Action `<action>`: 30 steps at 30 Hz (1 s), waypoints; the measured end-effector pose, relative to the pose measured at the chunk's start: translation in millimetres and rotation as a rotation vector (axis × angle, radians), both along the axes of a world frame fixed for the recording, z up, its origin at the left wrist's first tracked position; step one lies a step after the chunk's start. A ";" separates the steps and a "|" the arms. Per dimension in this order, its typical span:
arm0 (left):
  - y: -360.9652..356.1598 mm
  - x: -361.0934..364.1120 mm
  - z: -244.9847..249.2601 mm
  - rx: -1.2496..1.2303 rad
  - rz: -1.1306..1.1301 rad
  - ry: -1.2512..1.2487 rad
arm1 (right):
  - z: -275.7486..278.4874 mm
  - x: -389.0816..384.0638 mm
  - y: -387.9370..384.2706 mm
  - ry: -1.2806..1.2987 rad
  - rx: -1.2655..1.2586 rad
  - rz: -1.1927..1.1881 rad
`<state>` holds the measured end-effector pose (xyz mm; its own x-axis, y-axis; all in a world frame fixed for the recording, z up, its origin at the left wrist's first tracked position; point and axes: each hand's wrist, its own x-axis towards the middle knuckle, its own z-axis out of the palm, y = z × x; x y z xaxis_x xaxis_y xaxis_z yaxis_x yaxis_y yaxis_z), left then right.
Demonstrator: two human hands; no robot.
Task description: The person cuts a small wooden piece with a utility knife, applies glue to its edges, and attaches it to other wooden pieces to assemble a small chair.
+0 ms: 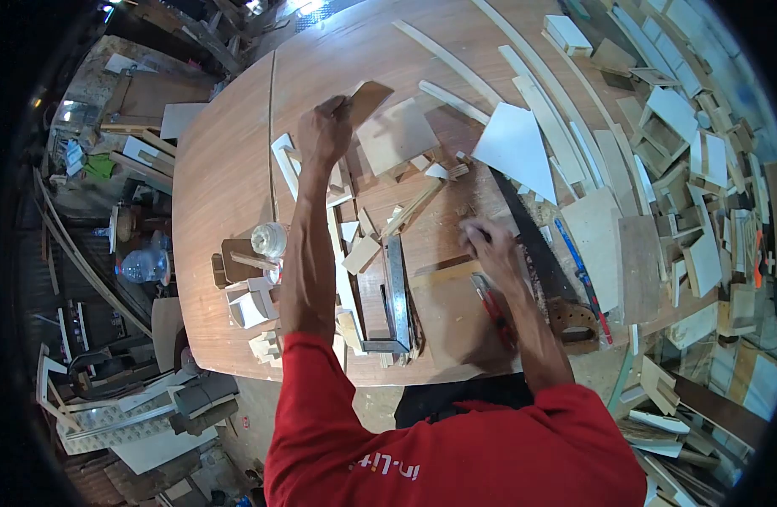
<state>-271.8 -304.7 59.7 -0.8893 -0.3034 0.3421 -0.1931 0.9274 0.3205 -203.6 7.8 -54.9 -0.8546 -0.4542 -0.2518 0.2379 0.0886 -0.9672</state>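
Note:
Raised over the far middle of the table, my left hand (pixel 327 131) is closed on a small flat wooden board (pixel 370 101). My right hand (pixel 492 247) hovers above the work area near the saw, its fingers curled and smeared by motion; I cannot make out anything in them. Beside it lies a handsaw (pixel 528 232) with a wooden handle (pixel 574 325). A red-handled tool (pixel 492 311) rests just below that hand on a brown board (pixel 456 338). A metal try square (pixel 397 296) lies to the left, next to wood offcuts (pixel 363 253).
A glass jar (pixel 268 240) and small boxes (pixel 251 302) stand at the table's left. A white panel (pixel 517 152), long wood strips (pixel 557 110) and a blue-and-red stick-like tool (pixel 581 275) lie to the right. Piled wood scraps (pixel 701 245) flank the right edge.

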 end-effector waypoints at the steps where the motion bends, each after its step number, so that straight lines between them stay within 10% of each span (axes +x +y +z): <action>1: 4.5 16.6 5.6 0.067 0.027 0.041 | -3.0 -10.4 -19.8 -0.097 -0.056 -0.026; 5: 34.6 89.6 26.5 0.218 0.160 0.100 | -9.1 -43.0 -83.0 -0.462 -0.427 -0.214; 16: 88.2 220.9 16.3 0.487 0.369 0.125 | -28.0 -84.8 -152.0 -0.477 -0.477 -0.300; 30: 108.7 314.8 16.4 0.504 0.460 0.052 | 123.3 110.0 10.7 -0.364 -0.505 -0.273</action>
